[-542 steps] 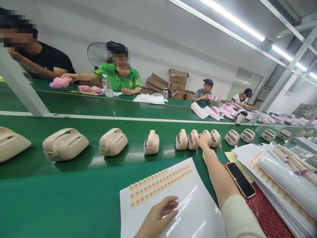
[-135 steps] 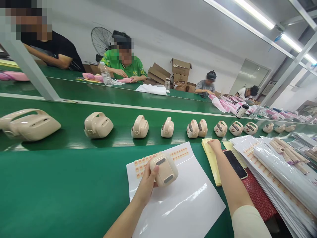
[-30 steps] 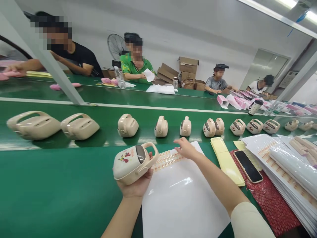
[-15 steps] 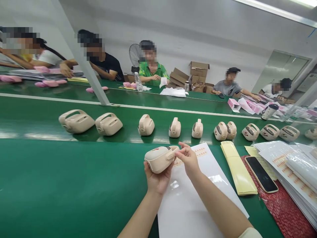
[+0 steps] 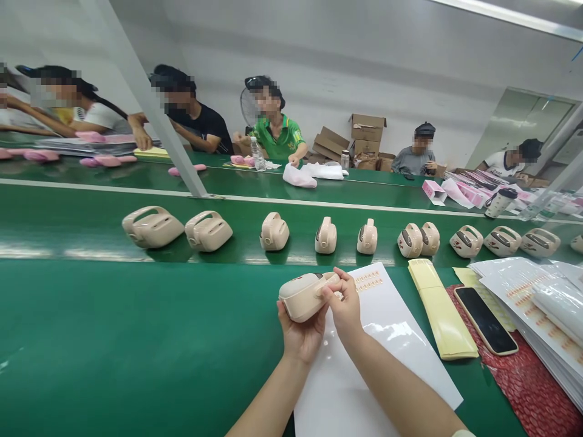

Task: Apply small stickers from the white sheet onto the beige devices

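Note:
A beige, rounded device with a carrying handle [image 5: 301, 298] is held up above the near edge of a white sheet of stickers [image 5: 382, 340]. My left hand [image 5: 303, 334] cups it from below, fingers closed around its underside. At its handle end, my right hand [image 5: 344, 303] has thumb and fingers pressed against the side. Whether a small sticker is between those fingertips cannot be made out. Orange-printed stickers show on the sheet's far end, just behind my right hand.
Several matching devices [image 5: 209, 232] stand in a row on the green line beyond. Rightward lie a yellow paper strip [image 5: 441, 309], a phone [image 5: 486, 320] on red bubble wrap [image 5: 542, 388], and stacked sticker sheets [image 5: 514, 279]. A slanted metal post [image 5: 150, 103] rises at left; co-workers sit opposite.
My right fingers have closed in against the handle end of the device. The view has shifted slightly. Across the line, the person in green has lowered a white item to the table.

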A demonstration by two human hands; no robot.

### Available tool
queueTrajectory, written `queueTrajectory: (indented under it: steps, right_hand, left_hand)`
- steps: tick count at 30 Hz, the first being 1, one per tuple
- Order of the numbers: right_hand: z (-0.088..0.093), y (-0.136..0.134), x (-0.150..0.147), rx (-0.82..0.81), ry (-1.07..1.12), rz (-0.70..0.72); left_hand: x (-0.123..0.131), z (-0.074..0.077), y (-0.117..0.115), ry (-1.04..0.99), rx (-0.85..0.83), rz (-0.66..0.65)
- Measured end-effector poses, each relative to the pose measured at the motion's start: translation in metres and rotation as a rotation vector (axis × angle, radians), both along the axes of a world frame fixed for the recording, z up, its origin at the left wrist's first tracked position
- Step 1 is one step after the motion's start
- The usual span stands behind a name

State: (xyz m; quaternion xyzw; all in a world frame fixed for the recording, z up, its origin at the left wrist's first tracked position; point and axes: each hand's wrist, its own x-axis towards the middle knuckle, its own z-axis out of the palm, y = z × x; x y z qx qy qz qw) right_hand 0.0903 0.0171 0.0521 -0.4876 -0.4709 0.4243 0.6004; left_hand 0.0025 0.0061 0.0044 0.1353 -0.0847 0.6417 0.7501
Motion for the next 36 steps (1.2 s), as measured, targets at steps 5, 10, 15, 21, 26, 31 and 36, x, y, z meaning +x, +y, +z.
queueTrajectory:
  steps: [5, 10, 15, 21, 26, 31, 36]
  right_hand:
    - [-0.007, -0.002, -0.003, 0.071, -0.121, -0.052]
    - [-0.017, -0.005, 0.0, 0.325, -0.37, -0.129]
    - [-0.026, 0.0, 0.01, 0.54, -0.66, -0.1]
    - [-0.016, 0.003, 0.012, 0.357, -0.471, -0.057]
    - [-0.018, 0.012, 0.011, 0.23, -0.407, 0.033]
    - [-0.025, 0.063, 0.035, 0.024, -0.531, 0.094]
    - [-0.034, 0.091, 0.041, -0.09, -0.633, 0.124]
  left_hand:
    - [0.001, 0.0, -0.001, 0.01, -0.051, 0.012]
    - [0.002, 0.001, -0.002, -0.014, -0.071, -0.021]
    - [0.001, 0.002, -0.002, -0.043, -0.084, -0.028]
    - [0.002, -0.003, -0.002, -0.015, -0.089, -0.041]
    - [0.001, -0.002, -0.004, -0.002, -0.061, -0.043]
    - [-0.011, -0.005, 0.0, 0.067, -0.081, -0.096]
    - [-0.025, -0.006, 0.006, 0.108, -0.186, 0.031]
